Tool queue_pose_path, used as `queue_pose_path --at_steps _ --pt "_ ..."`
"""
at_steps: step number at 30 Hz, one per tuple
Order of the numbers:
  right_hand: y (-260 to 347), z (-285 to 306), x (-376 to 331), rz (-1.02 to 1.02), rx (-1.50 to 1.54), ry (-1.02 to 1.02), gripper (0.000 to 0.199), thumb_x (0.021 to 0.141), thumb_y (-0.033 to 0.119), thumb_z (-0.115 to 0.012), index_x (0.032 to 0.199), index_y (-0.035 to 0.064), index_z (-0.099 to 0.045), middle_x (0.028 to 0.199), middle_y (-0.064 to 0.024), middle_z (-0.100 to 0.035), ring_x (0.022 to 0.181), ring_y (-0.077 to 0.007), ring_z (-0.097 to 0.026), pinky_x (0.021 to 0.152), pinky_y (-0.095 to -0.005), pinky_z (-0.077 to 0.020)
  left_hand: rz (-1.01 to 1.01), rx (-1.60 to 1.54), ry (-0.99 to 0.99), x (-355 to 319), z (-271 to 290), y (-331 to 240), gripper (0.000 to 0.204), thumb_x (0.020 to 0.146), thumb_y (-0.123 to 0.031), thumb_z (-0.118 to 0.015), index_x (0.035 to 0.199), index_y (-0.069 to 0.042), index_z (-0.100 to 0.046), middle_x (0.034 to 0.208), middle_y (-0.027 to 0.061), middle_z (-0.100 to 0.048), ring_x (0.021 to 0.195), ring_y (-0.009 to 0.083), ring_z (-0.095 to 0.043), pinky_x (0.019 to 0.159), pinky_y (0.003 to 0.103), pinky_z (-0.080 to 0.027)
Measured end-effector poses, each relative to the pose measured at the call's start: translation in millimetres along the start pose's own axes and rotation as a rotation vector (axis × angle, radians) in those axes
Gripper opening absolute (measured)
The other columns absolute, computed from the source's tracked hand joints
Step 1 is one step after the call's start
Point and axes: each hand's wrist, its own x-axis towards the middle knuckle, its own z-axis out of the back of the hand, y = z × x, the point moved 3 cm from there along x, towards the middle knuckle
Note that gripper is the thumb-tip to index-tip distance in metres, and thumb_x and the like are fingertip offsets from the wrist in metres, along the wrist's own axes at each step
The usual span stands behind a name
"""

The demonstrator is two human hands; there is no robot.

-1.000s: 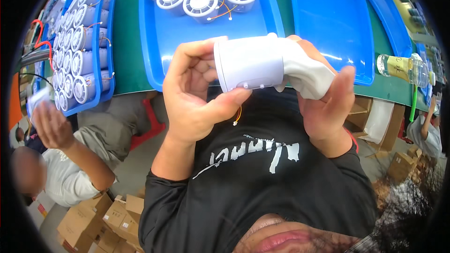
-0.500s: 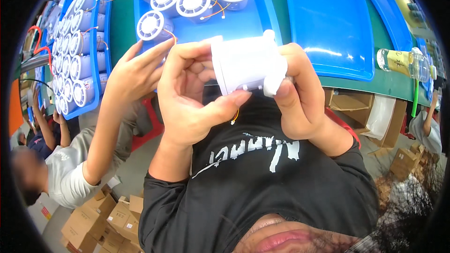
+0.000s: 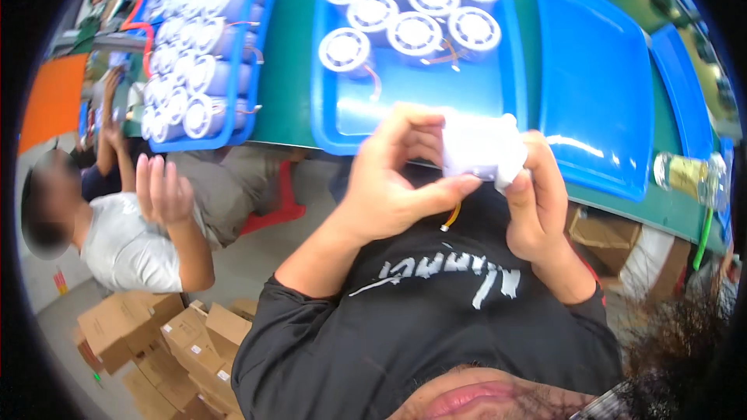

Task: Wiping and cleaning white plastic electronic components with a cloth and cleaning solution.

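A white cylindrical housing point(image 3: 476, 146) is held up before a black shirt point(image 3: 436, 334), its left end clasped in the grip of the left hand point(image 3: 393, 186). At its right end, a white cloth point(image 3: 510, 170) is pinched in the grip of the right hand point(image 3: 542, 202). Below the housing, a yellow lead point(image 3: 451, 216) is seen hanging. Beyond the housing, similar housings point(image 3: 415, 35) are grouped in a blue tray point(image 3: 350, 120) on the tabletop point(image 3: 292, 46); to its right, a second tray point(image 3: 595, 85) is set.

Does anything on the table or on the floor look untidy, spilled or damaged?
The cardboard boxes at lower left lie at uneven angles, so they look untidy. I see no spill. The white cylindrical housing held by the left hand and right hand shows no obvious damage, but glare hides detail.
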Motion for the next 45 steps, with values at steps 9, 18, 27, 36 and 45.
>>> queue_pose_path --at_steps 9,18,27,36,45 --pt "-21.6 -10.4 6.3 -0.368 0.637 -0.145 0.023 0.101 0.026 -0.046 0.1 0.0033 -0.052 0.095 -0.0007 -0.052 0.087 -0.008 -0.048 0.078 -0.0229 -0.0372 -0.262 0.56 -0.024 5.8 27.1 -36.7 0.038 0.08 -0.024 -0.075 0.106 0.0 -0.06 0.099 0.0122 -0.063 0.088 0.0225 -0.063 0.078 0.031 -0.049" --pt "-52.2 2.5 -5.9 -0.396 0.714 -0.151 0.044 0.099 0.025 -0.052 0.13 -0.0055 -0.044 0.119 -0.0112 -0.059 0.109 -0.0185 -0.057 0.095 -0.0327 -0.0438 -0.346 1.172 -0.442 27.9 79.2 -48.5 0.051 0.079 -0.033 -0.072 0.115 -0.001 -0.054 0.113 0.0178 -0.052 0.107 0.0347 -0.05 0.094 0.04 -0.041" --pt "-45.0 4.1 1.2 -0.375 0.629 -0.108 0.035 0.099 0.027 -0.05 0.119 -0.0015 -0.05 0.11 -0.0072 -0.06 0.1 -0.0148 -0.058 0.091 -0.0294 -0.0446 -0.187 1.292 -0.406 40.4 72.8 -46.0 0.056 0.076 -0.03 -0.073 0.119 0.0 -0.054 0.113 0.0182 -0.057 0.107 0.0339 -0.055 0.093 0.04 -0.045" --pt "-38.7 -0.2 6.0 -0.385 0.522 -0.099 0.025 0.101 0.027 -0.047 0.099 0.0035 -0.053 0.094 0.0004 -0.049 0.084 -0.0073 -0.044 0.076 -0.0226 -0.0338 -0.235 1.17 -0.386 33.3 76.5 -57.7 0.049 0.07 -0.022 -0.073 0.113 -0.002 -0.059 0.111 0.0168 -0.06 0.105 0.0329 -0.058 0.091 0.039 -0.046" --pt "-26.8 -6.6 14.0 -0.345 0.541 -0.051 0.025 0.101 0.027 -0.046 0.091 0.0052 -0.051 0.089 -0.0001 -0.046 0.08 -0.0085 -0.041 0.073 -0.0233 -0.0321 -0.181 1.197 -0.613 -5.0 108.0 -73.5 0.051 0.074 -0.012 -0.072 0.122 -0.001 -0.057 0.114 0.0147 -0.06 0.101 0.0269 -0.061 0.088 0.035 -0.047"
